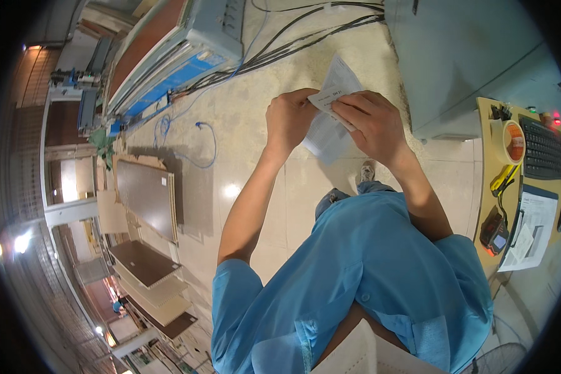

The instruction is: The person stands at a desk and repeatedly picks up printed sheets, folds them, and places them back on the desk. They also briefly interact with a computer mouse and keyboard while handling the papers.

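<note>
Both my hands are raised in front of my body over the tiled floor. My left hand (289,122) is closed, its fingertips pinching the left edge of a small white printed label (326,96). On the other side my right hand (375,126) is closed on the same label, fingers laid across its front. Behind the label a larger printed paper sheet (323,138) sticks out above and below my hands. Which fingers bear the sheet is hidden.
To my right, a small table (487,140) carries a tape roll (508,141), a yellow cutter knife (503,179), a keyboard (542,148), a handheld scanner (493,233) and a clipboard (532,229). Brown panels (144,194) stand left, below a blue-grey machine (187,59). Cables (280,53) cross the floor.
</note>
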{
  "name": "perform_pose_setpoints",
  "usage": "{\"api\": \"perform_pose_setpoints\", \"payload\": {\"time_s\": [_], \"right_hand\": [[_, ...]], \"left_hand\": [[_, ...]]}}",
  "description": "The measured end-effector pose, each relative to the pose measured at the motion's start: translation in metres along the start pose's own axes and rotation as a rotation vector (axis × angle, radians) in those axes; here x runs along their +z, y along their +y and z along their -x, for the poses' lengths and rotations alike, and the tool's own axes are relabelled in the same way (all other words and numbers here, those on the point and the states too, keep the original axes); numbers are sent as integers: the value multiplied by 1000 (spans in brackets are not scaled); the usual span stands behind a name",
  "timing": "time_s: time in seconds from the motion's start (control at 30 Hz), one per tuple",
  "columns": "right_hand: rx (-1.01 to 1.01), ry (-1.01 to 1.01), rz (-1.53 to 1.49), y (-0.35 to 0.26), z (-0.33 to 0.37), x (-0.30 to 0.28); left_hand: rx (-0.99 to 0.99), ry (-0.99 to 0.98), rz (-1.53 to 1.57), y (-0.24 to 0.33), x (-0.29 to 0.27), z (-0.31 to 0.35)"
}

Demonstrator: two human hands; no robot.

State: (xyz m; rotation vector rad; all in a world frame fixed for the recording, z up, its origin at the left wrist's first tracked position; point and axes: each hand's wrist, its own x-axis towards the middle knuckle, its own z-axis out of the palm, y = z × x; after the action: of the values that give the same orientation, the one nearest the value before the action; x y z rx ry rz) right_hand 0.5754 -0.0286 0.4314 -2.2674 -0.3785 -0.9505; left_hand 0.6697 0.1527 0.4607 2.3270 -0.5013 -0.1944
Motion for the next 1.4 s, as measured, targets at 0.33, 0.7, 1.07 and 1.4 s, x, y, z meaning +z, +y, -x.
{"api": "perform_pose_setpoints", "payload": {"time_s": [0.33,0.7,1.07,1.4], "right_hand": [[293,190,77,39,-4,-4],[335,296,295,69,-34,10],[585,512,435,58,-77,19],[688,818,637,21,-41,-1]], "left_hand": [[172,-161,-10,27,30,-82],[614,-215,128,31,56,-186],[932,-281,42,69,53,-243],[982,-623,34,94,85,-240]]}}
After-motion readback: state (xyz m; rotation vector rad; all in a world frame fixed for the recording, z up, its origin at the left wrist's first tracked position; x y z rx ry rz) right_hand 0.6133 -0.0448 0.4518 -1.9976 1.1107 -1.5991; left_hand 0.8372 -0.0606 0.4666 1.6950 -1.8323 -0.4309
